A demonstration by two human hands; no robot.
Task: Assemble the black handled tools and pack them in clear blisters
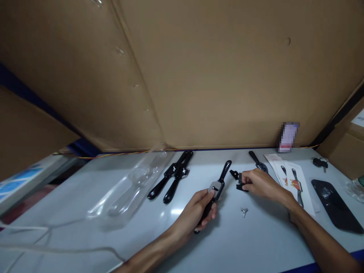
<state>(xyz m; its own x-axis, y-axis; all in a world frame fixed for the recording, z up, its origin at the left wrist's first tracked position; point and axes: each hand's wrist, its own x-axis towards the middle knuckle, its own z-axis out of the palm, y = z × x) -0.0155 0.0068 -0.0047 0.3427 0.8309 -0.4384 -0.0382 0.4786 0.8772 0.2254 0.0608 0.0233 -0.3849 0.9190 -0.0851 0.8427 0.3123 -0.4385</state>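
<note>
My left hand is closed around a black spokeshave. The thumb presses on its grey metal blade, which has a slot in it. To the right, my right hand pinches a small black metal piece just above the table. Another black piece lies close to those fingertips. A silver thumbscrew rests on the table between my two forearms. Partly hidden behind my right hand is another spokeshave. Two more spokeshaves lie side by side, left of my left hand.
Clear plastic packaging lies on the left of the table. Printed cards, a dark flat slab and keys are on the right. A phone-like object leans against the cardboard wall. White cables cross the left front.
</note>
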